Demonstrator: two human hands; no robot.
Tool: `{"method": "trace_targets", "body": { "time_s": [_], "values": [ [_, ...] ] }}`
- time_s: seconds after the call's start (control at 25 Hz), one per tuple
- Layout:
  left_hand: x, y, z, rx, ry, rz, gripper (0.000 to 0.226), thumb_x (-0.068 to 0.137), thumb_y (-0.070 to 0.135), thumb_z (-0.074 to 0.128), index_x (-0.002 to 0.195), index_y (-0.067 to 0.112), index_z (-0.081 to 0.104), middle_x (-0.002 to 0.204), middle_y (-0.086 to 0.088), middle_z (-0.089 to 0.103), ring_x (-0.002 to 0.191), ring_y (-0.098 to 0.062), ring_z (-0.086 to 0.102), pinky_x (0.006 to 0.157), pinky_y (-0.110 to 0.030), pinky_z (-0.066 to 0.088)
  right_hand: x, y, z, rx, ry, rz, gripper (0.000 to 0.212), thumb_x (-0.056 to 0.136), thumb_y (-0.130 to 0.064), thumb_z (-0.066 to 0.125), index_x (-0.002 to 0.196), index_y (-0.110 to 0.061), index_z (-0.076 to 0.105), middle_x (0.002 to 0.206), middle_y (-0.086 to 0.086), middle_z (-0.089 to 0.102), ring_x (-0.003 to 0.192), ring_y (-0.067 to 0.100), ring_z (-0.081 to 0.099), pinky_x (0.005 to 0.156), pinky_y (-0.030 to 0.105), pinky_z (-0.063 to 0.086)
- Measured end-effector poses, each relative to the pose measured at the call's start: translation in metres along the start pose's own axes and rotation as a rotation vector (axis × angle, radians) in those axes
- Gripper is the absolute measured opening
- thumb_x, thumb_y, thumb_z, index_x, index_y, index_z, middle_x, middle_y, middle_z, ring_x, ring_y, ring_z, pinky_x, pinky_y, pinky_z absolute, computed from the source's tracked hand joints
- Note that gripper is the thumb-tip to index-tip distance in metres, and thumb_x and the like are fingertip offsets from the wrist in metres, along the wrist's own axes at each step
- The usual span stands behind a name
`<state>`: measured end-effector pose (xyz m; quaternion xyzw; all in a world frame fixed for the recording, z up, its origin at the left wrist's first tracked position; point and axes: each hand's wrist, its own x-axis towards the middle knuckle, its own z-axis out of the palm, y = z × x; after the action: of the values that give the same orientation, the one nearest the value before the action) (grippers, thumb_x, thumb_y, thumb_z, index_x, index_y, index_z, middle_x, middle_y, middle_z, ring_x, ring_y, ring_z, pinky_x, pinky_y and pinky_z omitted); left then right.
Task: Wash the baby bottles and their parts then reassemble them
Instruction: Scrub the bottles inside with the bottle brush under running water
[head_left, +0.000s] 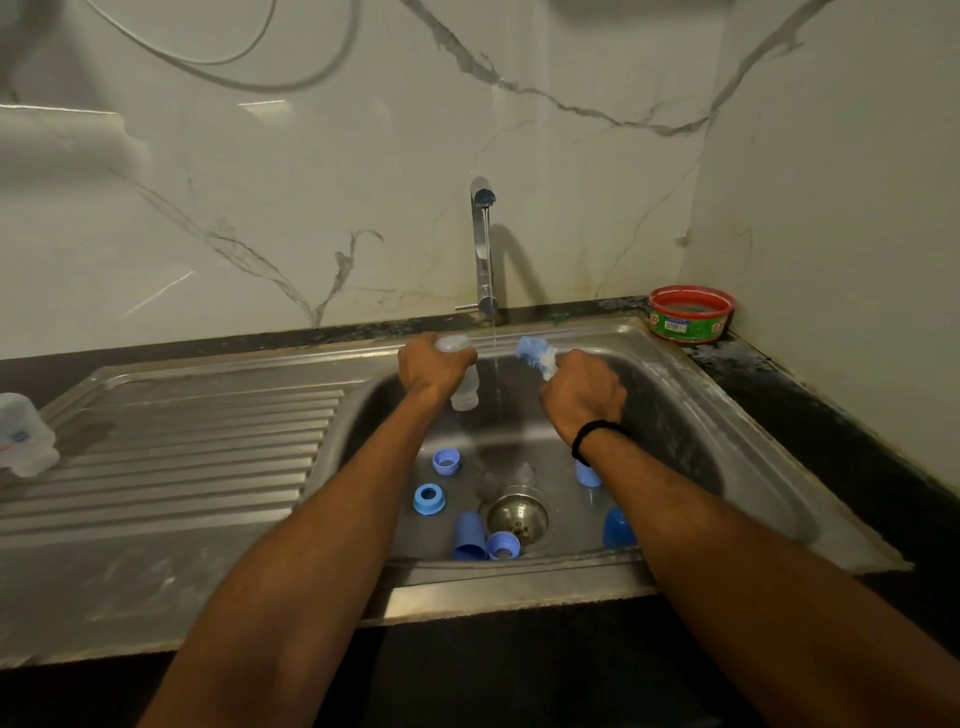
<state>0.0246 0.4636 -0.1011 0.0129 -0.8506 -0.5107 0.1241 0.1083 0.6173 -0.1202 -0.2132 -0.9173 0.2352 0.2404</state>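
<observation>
My left hand (434, 366) grips a clear baby bottle (464, 392) above the sink basin, its open neck pointing down. My right hand (584, 392) grips a blue and white bottle brush (536, 355), bristles pointing up and left. A thin stream of water (493, 364) falls from the tap (483, 249) between the two hands. On the basin floor lie several blue parts: a screw ring (445, 461), another ring (429, 499), a cap (468, 536), a third ring (503, 545) and a dome cap (618, 527). Clear teats (524, 474) lie near the drain.
The steel sink (675, 415) has a ribbed drainboard (182, 457) on the left, where another clear bottle (26, 434) lies at the far left edge. A red and green tub of dish soap (691, 314) stands at the back right corner. The drain strainer (518, 517) sits mid-basin.
</observation>
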Motion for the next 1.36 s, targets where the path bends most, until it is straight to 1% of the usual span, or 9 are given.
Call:
{"method": "trace_targets", "body": {
  "time_s": [0.2,0.36,0.52,0.64,0.8,1.0,1.2,1.28,1.36],
  "values": [
    [0.0,0.002,-0.007,0.118,-0.092,-0.017,0.06,0.083,0.025,0.081,0.135,0.002,0.059,0.131,-0.017,0.063,0.117,-0.033,0.061,0.098,-0.039,0.051,0.0,-0.001,0.002,-0.003,0.003,0.001,0.023,0.091,-0.028,0.065,0.11,-0.015,0.065,0.101,0.006,0.068,0.091,0.023,0.065,0.075,0.036,0.053],
    [0.011,0.001,-0.015,0.051,-0.151,-0.132,0.057,0.075,0.036,0.086,0.117,0.002,0.067,0.117,-0.016,0.069,0.092,-0.027,0.066,0.082,-0.036,0.059,-0.001,-0.002,0.002,-0.003,0.004,-0.001,0.023,0.092,-0.028,0.065,0.111,-0.015,0.065,0.101,0.006,0.068,0.091,0.023,0.065,0.074,0.034,0.051],
    [0.013,-0.005,-0.023,0.244,-0.126,-0.164,0.074,0.07,0.04,0.088,0.126,0.003,0.057,0.119,-0.016,0.065,0.102,-0.03,0.065,0.088,-0.04,0.059,-0.001,-0.002,0.001,-0.004,-0.006,0.003,0.022,0.092,-0.027,0.065,0.111,-0.015,0.065,0.101,0.006,0.068,0.091,0.022,0.064,0.07,0.031,0.047],
    [0.012,-0.001,-0.026,0.341,-0.099,-0.142,0.069,0.071,0.041,0.088,0.122,0.003,0.06,0.117,-0.015,0.066,0.104,-0.03,0.065,0.091,-0.042,0.057,-0.002,-0.002,0.0,-0.004,-0.007,0.01,0.023,0.092,-0.027,0.065,0.111,-0.014,0.064,0.101,0.006,0.067,0.092,0.022,0.064,0.07,0.03,0.046],
    [0.011,0.007,-0.028,0.343,-0.091,-0.107,0.065,0.072,0.044,0.087,0.119,0.004,0.064,0.116,-0.013,0.068,0.102,-0.029,0.066,0.089,-0.039,0.057,-0.003,-0.003,0.0,-0.008,-0.003,0.008,0.021,0.092,-0.027,0.064,0.109,-0.015,0.064,0.1,0.006,0.067,0.091,0.022,0.064,0.068,0.03,0.045],
    [0.001,0.013,-0.032,0.287,-0.075,-0.045,0.049,0.081,0.036,0.081,0.117,0.005,0.066,0.117,-0.014,0.068,0.096,-0.025,0.06,0.085,-0.034,0.051,-0.008,-0.009,-0.004,0.026,-0.002,0.009,0.023,0.092,-0.027,0.065,0.111,-0.014,0.064,0.1,0.006,0.067,0.091,0.023,0.065,0.074,0.033,0.051],
    [-0.026,0.006,-0.041,0.242,-0.001,-0.072,0.053,0.082,0.034,0.081,0.122,0.006,0.062,0.123,-0.014,0.065,0.112,-0.029,0.062,0.082,-0.033,0.047,-0.023,-0.024,-0.016,-0.015,-0.082,-0.084,0.02,0.094,-0.024,0.058,0.11,-0.013,0.065,0.108,0.01,0.068,0.1,0.029,0.064,0.081,0.035,0.049],
    [-0.038,0.007,-0.052,0.215,0.044,-0.071,0.053,0.081,0.035,0.081,0.122,0.007,0.063,0.124,-0.013,0.066,0.112,-0.029,0.062,0.086,-0.035,0.049,-0.033,-0.037,-0.027,0.024,-0.13,-0.109,0.026,0.098,-0.029,0.054,0.115,-0.013,0.065,0.115,0.011,0.067,0.107,0.029,0.062,0.086,0.035,0.046],
    [-0.047,0.009,-0.069,0.195,0.07,-0.073,0.055,0.08,0.035,0.081,0.123,0.007,0.064,0.125,-0.014,0.067,0.113,-0.03,0.063,0.091,-0.037,0.051,-0.042,-0.046,-0.038,0.034,-0.125,-0.127,0.028,0.098,-0.03,0.054,0.12,-0.015,0.064,0.119,0.011,0.066,0.11,0.03,0.062,0.09,0.036,0.047]
  ]
}}
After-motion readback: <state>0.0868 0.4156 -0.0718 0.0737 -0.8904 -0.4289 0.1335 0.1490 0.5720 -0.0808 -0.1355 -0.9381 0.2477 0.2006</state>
